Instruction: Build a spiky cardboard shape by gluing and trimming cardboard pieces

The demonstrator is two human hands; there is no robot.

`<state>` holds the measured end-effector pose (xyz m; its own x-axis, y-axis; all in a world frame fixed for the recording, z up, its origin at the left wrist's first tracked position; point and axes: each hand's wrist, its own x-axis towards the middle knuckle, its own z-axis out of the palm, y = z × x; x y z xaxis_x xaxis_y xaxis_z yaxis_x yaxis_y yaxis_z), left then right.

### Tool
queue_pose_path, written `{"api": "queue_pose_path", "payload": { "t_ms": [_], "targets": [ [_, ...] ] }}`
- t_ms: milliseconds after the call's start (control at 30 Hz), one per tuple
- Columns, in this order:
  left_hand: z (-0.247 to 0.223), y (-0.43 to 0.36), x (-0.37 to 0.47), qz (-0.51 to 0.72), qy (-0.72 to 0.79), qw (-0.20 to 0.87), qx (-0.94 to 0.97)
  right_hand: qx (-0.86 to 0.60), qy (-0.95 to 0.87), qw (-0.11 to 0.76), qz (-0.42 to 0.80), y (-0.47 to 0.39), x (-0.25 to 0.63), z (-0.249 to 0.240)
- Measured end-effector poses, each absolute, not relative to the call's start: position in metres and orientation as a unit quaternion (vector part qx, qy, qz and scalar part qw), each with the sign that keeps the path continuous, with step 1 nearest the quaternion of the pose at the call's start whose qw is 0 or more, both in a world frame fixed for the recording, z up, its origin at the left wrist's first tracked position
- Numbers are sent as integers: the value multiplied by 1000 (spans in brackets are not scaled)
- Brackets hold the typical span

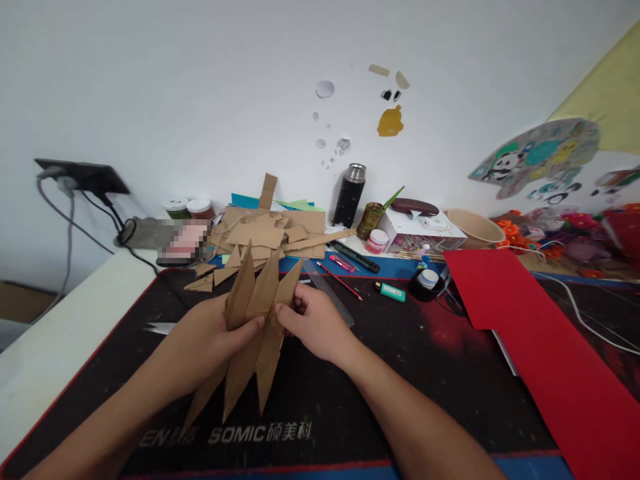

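Between my two hands is a brown cardboard piece (260, 303) with pointed spikes at its top and bottom ends, held tilted above the dark desk mat. My left hand (215, 340) grips its left side, thumb pressed flat on the front and the other fingers hidden behind. On the right edge my right hand (317, 323) pinches the cardboard between thumb and fingers. A pair of scissors (161, 328), partly hidden by my left arm, lies on the mat. Behind the spikes rests a metal ruler (330, 293).
Cardboard scraps (270, 233) are heaped by the wall. A black thermos (350, 197), a box cutter (355, 257), a red pencil (340, 281) and a green lighter (390, 291) are beyond my hands. Red paper (540, 347) covers the right side. Cables (70, 247) hang at left.
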<state>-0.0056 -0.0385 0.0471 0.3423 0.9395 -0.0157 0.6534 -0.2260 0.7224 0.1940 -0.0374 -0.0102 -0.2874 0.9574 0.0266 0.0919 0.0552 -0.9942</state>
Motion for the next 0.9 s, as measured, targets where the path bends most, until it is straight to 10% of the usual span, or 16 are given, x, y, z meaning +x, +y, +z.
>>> {"api": "queue_pose_path", "payload": {
  "t_ms": [467, 900],
  "targets": [
    [36, -49, -4, 203, 537, 248, 780, -462, -591, 435, 498, -41, 188, -8],
    [45, -37, -5, 264, 537, 419, 683, -436, -581, 413, 550, -36, 194, -8]
  ]
}}
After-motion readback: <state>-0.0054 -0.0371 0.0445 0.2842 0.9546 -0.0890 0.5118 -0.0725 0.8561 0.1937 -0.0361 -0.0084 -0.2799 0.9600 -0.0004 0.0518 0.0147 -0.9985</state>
